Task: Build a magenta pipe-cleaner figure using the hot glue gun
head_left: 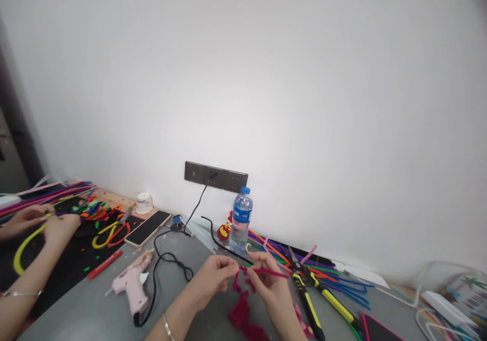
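Observation:
My left hand [215, 280] is closed, thumb and forefinger pinching one end of a dark pink fuzzy stem [271, 272]. Just to its right, my right hand [268, 285] pinches the same stem, whose free end sticks out to the right. Short bent pink pieces hang between the two hands. Below them on the grey table lies a blurred crimson fuzzy bundle [240, 310]. A water bottle [241, 222] with a blue cap stands behind my hands, beside a small red and yellow figure [225, 228].
Yellow-black pliers [308, 303] and coloured stems [348, 285] lie to the right. On the left are a pink glue gun [131, 286] with its cord, a phone [148, 228], scissors [114, 233] and a red marker [105, 265]. Another person's hands [59, 229] hold a yellow stem.

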{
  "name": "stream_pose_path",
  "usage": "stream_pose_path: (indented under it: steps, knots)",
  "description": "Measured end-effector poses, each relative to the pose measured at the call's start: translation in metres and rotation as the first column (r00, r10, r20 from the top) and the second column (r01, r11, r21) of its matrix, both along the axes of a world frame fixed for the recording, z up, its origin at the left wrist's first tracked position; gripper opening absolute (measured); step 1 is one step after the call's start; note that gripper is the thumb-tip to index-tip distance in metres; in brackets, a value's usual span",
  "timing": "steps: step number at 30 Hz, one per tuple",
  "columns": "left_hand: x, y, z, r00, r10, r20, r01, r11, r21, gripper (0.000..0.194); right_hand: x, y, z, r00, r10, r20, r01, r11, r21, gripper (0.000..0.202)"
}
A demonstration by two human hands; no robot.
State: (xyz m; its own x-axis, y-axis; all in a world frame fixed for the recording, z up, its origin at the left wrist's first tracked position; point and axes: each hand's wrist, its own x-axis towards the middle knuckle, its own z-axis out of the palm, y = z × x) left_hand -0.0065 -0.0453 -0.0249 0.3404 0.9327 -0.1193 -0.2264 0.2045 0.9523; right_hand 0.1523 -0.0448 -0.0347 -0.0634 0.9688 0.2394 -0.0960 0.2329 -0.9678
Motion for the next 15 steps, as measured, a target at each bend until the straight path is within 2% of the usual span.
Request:
stream_pose_path:
  steps: [5,10,15]
  knots:
    - [0.005,0.0,-0.003,0.996,0.061,0.064,-0.06,0.998,-0.007,0.046,-0.002,0.0,-0.003,1.0,0.003,0.005,-0.003,1.0,0.018,0.048]
    - [0.009,-0.001,-0.003,0.989,0.119,0.089,-0.117,0.993,-0.032,0.049,-0.003,-0.001,-0.01,0.993,-0.102,0.062,0.098,0.993,0.059,0.042]
    - [0.012,0.0,-0.009,0.98,0.145,0.136,-0.141,0.989,-0.034,0.046,-0.005,-0.002,-0.012,0.983,-0.179,0.044,0.178,0.983,0.034,0.033]
